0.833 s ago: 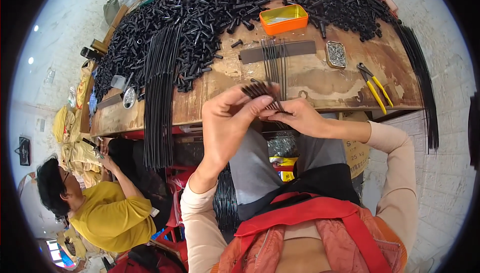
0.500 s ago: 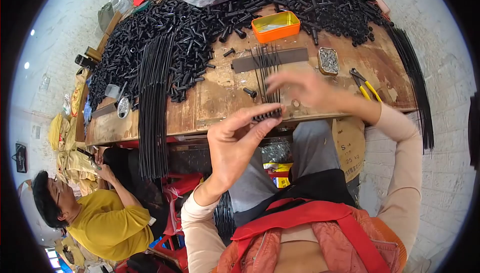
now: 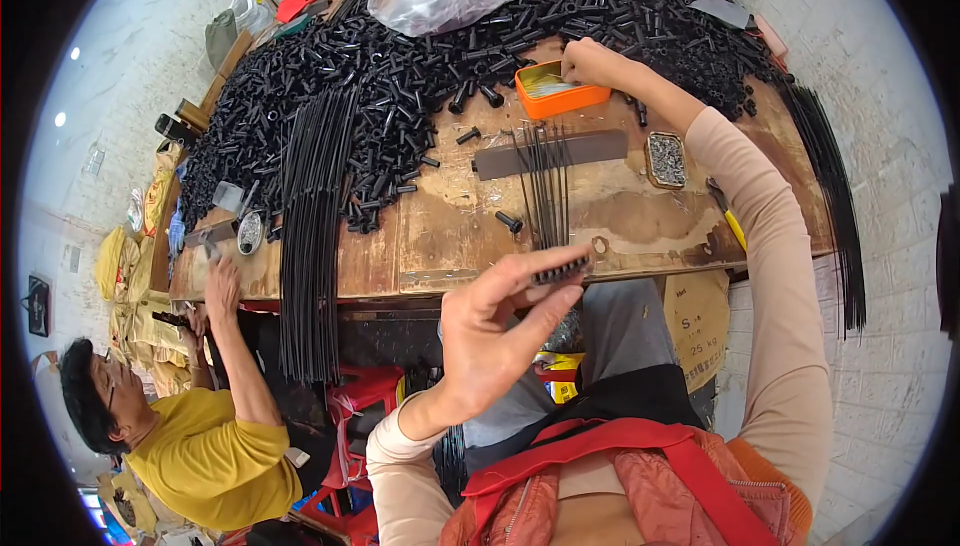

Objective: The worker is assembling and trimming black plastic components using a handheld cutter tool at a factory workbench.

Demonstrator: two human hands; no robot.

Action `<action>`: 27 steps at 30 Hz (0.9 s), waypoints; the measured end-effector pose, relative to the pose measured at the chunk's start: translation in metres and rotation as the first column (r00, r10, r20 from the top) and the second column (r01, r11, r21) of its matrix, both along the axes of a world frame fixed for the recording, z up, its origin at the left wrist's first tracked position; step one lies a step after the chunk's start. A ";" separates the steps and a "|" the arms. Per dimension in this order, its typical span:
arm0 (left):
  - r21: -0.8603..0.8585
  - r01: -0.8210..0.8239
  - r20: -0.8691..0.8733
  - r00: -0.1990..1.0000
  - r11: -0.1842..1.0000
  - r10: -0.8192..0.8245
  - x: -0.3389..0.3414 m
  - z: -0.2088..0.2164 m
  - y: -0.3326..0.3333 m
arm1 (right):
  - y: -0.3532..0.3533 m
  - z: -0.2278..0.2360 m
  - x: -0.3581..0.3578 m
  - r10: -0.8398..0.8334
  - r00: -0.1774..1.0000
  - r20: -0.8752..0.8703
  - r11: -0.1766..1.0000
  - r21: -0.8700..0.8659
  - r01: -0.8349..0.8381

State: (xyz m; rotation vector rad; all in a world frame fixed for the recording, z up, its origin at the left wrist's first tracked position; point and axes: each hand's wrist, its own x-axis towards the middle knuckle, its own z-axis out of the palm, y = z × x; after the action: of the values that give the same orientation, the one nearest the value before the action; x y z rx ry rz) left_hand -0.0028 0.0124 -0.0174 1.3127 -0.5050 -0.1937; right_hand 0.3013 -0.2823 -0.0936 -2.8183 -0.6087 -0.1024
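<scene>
My left hand (image 3: 508, 331), above the table's front edge, pinches a row of small dark pieces (image 3: 562, 271) side by side between thumb and fingers. From behind them several thin black rods (image 3: 545, 191) run away from me across a dark flat bar (image 3: 600, 150); whether rods and pieces are joined cannot be seen. My right hand (image 3: 592, 61) reaches over the right wall of an orange box (image 3: 565, 101), which contains thin pale sticks (image 3: 548, 86). Its fingers are bent together, their tips hidden, so I cannot make out what they hold.
Heaped black tubular parts (image 3: 390, 76) cover the back. A bundle of long black rods (image 3: 315, 246) overhangs the front edge. Small metal bits fill a tin (image 3: 665, 160), with yellow-handled pliers (image 3: 735, 221) beside it. A co-worker in a yellow top (image 3: 205, 456) sits left.
My right hand has moved from above the rods, forward to the orange box. My left hand keeps its pinch. The co-worker's hand has come up onto the table edge.
</scene>
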 end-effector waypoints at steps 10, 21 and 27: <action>0.104 -0.151 -0.114 0.980 0.983 0.163 0.015 0.005 -0.005 | 0.054 0.108 -0.188 0.233 0.873 0.429 0.867 0.314 -0.386; -0.076 -0.097 -0.132 0.987 0.992 0.087 0.020 0.008 -0.009 | 0.073 0.116 -0.305 0.232 0.806 0.544 0.941 0.085 -0.328; -0.067 -0.116 -0.147 0.984 0.991 0.105 0.019 0.007 -0.007 | 0.078 0.111 -0.304 0.259 0.754 0.604 0.937 0.031 -0.347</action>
State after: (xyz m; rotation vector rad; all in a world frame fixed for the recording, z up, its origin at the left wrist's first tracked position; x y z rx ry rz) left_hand 0.0162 0.0057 -0.0104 1.2397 -0.3139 -0.1739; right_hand -0.0023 -0.2046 0.0171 -2.4739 -1.1335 -0.9550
